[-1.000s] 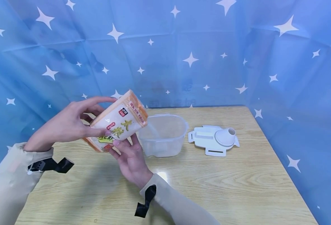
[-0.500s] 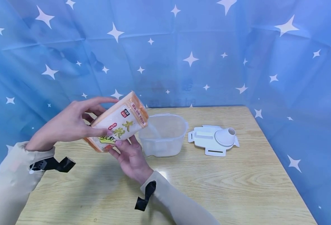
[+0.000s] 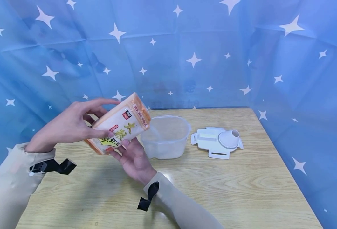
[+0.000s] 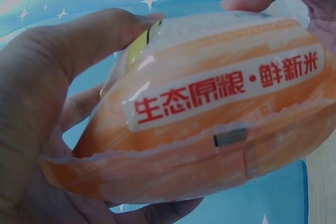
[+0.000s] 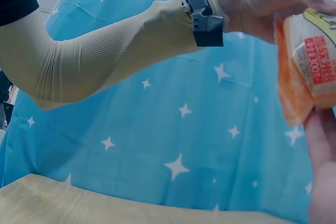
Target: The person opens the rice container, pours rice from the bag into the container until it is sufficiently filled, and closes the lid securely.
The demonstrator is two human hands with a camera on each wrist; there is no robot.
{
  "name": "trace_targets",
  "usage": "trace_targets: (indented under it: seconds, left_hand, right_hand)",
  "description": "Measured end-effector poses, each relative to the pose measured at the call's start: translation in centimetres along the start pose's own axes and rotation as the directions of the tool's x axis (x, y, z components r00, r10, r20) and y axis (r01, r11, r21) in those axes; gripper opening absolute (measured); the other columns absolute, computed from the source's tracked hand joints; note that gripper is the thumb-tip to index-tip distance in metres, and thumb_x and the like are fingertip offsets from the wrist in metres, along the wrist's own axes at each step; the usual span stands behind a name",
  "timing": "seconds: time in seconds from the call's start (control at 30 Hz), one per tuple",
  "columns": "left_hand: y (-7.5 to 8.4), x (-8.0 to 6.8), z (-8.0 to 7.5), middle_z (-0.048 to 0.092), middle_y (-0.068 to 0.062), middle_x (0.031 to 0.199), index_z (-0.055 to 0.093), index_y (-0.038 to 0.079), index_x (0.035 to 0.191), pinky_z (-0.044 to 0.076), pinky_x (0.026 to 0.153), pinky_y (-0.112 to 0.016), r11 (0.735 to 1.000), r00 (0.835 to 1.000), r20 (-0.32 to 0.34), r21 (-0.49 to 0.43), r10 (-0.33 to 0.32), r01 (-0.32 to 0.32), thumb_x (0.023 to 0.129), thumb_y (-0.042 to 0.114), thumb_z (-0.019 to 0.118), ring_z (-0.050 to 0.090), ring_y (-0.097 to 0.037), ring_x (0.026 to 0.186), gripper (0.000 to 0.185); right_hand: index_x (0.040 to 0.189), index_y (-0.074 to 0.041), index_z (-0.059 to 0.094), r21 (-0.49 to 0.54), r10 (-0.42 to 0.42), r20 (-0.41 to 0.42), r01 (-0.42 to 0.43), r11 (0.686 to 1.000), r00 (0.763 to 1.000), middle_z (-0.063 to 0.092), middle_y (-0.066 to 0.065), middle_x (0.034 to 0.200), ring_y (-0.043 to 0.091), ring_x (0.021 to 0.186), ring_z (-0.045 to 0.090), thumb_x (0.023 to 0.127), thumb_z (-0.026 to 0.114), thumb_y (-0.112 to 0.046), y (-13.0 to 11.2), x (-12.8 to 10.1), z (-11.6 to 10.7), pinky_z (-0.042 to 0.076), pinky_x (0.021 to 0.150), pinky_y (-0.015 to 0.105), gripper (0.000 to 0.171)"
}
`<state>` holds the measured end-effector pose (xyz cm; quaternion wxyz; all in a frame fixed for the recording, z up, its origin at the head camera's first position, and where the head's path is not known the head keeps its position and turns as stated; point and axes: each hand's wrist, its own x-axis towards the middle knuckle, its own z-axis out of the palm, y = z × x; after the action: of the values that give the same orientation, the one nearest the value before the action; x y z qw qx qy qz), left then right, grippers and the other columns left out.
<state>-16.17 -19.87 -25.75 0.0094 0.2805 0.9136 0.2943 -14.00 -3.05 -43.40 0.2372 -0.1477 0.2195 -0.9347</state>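
Right hand (image 3: 136, 159): its grip is half closed, thumb on front, fingers below, holding the bag (image 3: 122, 122).
Left hand (image 3: 69, 124): its grip is wide, holding around the bag.
Bag: tilted above the bench (image 3: 243, 190), right end by the left rim of the tub (image 3: 171, 149).
Tub: clear, a pale streak inside.
Lid (image 3: 209, 144): white, right of tub.
Cloth (image 3: 162, 57): blue, starred, behind.

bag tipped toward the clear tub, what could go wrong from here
In the head view the tilted bag's raised end overlaps only the tub's left rim, so contents might spill onto the table. Both the left hand and right hand hold the bag, leaving the tub unheld, so a bump could shift it.
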Motion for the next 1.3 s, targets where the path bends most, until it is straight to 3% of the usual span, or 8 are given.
trace_targets:
  seconds: [0.4, 0.6, 1.3]
  left_hand:
    - [0.13, -0.07, -0.13, 0.078, 0.006, 0.106, 0.054, 0.037, 0.146, 0.060, 0.074, -0.025, 1.000, 1.000, 0.006, 0.005, -0.023, 0.023, 0.076, 0.020, 0.092, 0.070, -0.006, 0.091, 0.082]
    - [0.08, -0.05, -0.08, 0.079, 0.004, 0.107, 0.055, 0.037, 0.145, 0.060, 0.071, -0.025, 1.000, 1.000, -0.006, -0.002, -0.002, 0.002, 0.076, 0.019, 0.092, 0.071, -0.005, 0.090, 0.080]
    - [0.48, 0.48, -0.52, 0.079, 0.001, 0.104, 0.058, 0.036, 0.143, 0.062, 0.071, -0.025, 1.000, 0.999, 0.032, 0.001, -0.011, 0.011, 0.077, 0.023, 0.092, 0.073, -0.007, 0.086, 0.074]
  right_hand:
    - [0.152, -0.029, 0.039, 0.002, 0.000, 0.044, 0.000, 1.000, 0.999, 0.050, 0.001, 0.145, 0.020, 0.132, 0.052, 0.092, 0.074, -0.037, -0.20, 0.18, -0.16, 0.052, 0.107, 0.032, 0.070]
    - [0.153, -0.031, 0.037, 0.020, -0.006, 0.075, 0.005, 1.000, 0.997, 0.049, 0.001, 0.146, 0.020, 0.131, 0.052, 0.091, 0.076, -0.038, -0.14, 0.25, -0.50, 0.052, 0.108, 0.033, 0.073]
    - [0.152, -0.031, 0.039, 0.038, -0.003, 0.058, 0.001, 0.999, 0.998, 0.050, 0.000, 0.145, 0.020, 0.132, 0.052, 0.094, 0.072, -0.037, -0.21, 0.13, -0.25, 0.050, 0.112, 0.034, 0.067]
